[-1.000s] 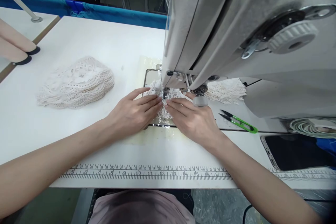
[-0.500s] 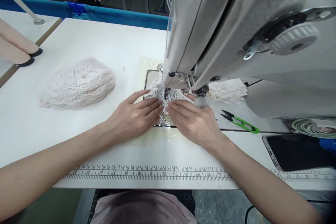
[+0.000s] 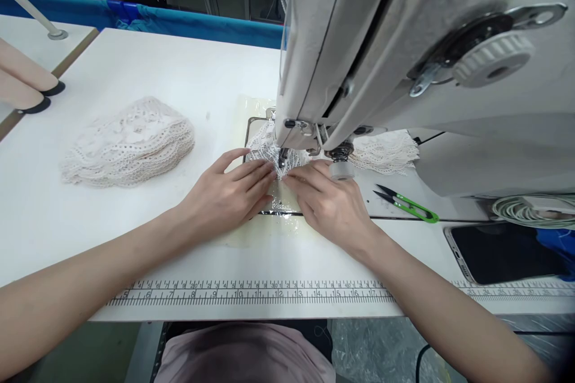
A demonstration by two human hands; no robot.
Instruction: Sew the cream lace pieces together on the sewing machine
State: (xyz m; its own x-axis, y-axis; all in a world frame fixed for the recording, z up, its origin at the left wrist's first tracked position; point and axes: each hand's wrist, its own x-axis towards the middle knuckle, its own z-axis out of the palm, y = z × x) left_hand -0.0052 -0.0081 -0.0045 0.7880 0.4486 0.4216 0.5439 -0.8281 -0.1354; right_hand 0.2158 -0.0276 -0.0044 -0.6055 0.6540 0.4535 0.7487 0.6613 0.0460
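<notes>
A piece of white patterned lace [image 3: 259, 142] lies on the needle plate beneath the presser foot [image 3: 282, 157] of a sewing machine [image 3: 309, 66]. My left hand [image 3: 231, 191] rests at the lace's left side, fingers stretched flat and somewhat spread, fingertips on its near edge. From the right, my right hand [image 3: 335, 203] reaches in, its fingers extended closer together and their tips touching the lace near the foot. Both hands' fingertips nearly meet just in front of the foot. The needle tip is hard to make out.
A stack of lace pieces [image 3: 130, 143] lies left on the white table. More lace [image 3: 384, 152] sits behind the machine head's right side. Green thread snips [image 3: 408, 203], a phone [image 3: 507, 254] and coiled cord [image 3: 534, 212] are at right. A printed ruler [image 3: 256, 294] runs along the front edge.
The lace has moved slightly away from me under the foot, and less of it shows in front. My right fingers have drawn closer together. The whole view has shifted a little.
</notes>
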